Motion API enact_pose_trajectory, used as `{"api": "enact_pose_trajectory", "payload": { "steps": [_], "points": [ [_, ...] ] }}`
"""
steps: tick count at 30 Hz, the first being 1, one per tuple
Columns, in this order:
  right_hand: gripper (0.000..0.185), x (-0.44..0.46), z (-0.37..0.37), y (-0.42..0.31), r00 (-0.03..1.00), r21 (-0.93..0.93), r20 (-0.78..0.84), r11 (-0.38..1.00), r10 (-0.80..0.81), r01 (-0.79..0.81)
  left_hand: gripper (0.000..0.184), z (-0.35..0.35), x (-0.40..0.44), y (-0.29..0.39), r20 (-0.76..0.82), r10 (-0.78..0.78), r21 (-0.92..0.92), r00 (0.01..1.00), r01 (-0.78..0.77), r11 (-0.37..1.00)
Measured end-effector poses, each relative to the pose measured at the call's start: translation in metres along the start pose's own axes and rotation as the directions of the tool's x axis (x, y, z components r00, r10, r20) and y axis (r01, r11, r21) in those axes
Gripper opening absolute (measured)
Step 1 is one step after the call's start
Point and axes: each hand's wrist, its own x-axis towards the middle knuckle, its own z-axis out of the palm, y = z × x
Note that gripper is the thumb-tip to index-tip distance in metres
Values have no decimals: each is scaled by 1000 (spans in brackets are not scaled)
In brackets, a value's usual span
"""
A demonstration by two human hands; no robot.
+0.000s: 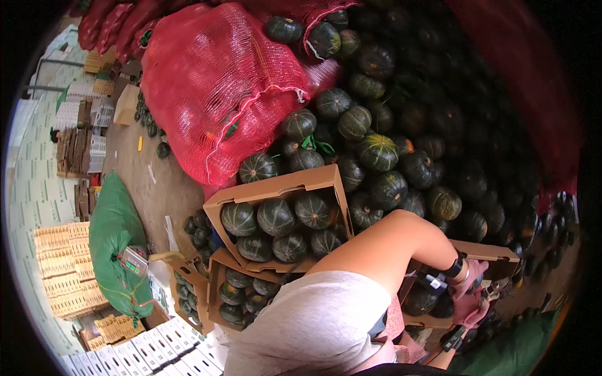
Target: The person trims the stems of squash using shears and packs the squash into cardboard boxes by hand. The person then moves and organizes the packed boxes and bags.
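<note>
Brown floor (122, 147) is bordered by heaped squashes (378, 152). By an open box (429, 321), the pink-gloved left hand (469, 279) and right hand (471, 313) are held close together, fingers bent, their grip indistinct. At least two squashes (420, 301) are seen inside, just beside the fingers; six are framed by a tilted box (216, 202).

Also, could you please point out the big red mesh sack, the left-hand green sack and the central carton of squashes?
Big red mesh sack (210, 81): head view, its middle.
Left-hand green sack (114, 235): head view, its middle.
Central carton of squashes (273, 187): head view, upper wall.
</note>
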Motion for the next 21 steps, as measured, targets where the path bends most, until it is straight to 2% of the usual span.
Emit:
{"api": "enact_pose_trajectory", "payload": {
  "steps": [3, 4, 5, 6, 9, 11, 13, 15, 17, 18, 19, 20, 21],
  "points": [
    [65, -38, 53, 7, 979, -42, 161, 991, -122, 131, 108, -7, -34, 17, -169, 256, 141, 952, -234, 962],
    [66, -47, 71, 6, 965, -53, 212, 984, -153, 168, 105, -17, -49, 25, -190, 326, 113, 926, -309, 944],
    [67, -54, 87, 2, 947, -58, 258, 975, -192, 214, 97, -14, -49, 30, -295, 334, 31, 895, -341, 940],
    [68, -61, 102, -1, 927, -60, 302, 966, -223, 252, 88, -1, -39, 39, -460, 263, -139, 848, -361, 922],
    [72, -71, 144, -7, 857, -57, 428, 938, -287, 343, 77, -62, -54, 31, -595, 362, -122, 717, -526, 841],
    [74, -74, 176, -6, 814, -66, 503, 926, -290, 371, 87, -114, -86, 23, -604, 359, -161, 712, -550, 819],
    [77, -78, 200, -2, 782, -86, 564, 924, -264, 374, 86, -148, -125, 12, -761, 345, 117, 549, -406, 906],
    [83, -79, 202, -9, 755, -161, 635, 928, -163, 335, 85, -177, -161, -24, -843, 230, 79, 486, -312, 947],
    [87, -79, 197, -18, 740, -203, 667, 937, -80, 284, 77, -206, -226, -67, -813, 72, 57, 577, -44, 997],
    [85, -78, 189, -23, 739, -203, 672, 946, -53, 253, 67, -220, -275, -72, -583, -282, -269, 762, 147, 952],
    [84, -77, 181, -28, 737, -201, 675, 955, -27, 219, 69, -215, -294, -133, -703, -326, 10, 632, 467, 884],
    [84, -76, 175, -32, 734, -209, 679, 956, -10, 206, 72, -219, -331, -176, -505, -609, -125, 612, 646, 753],
    [82, -73, 170, -35, 707, -178, 707, 968, 0, 178, 72, -203, -371, -238, -510, -650, -108, 564, 707, 699]
  ]
}}
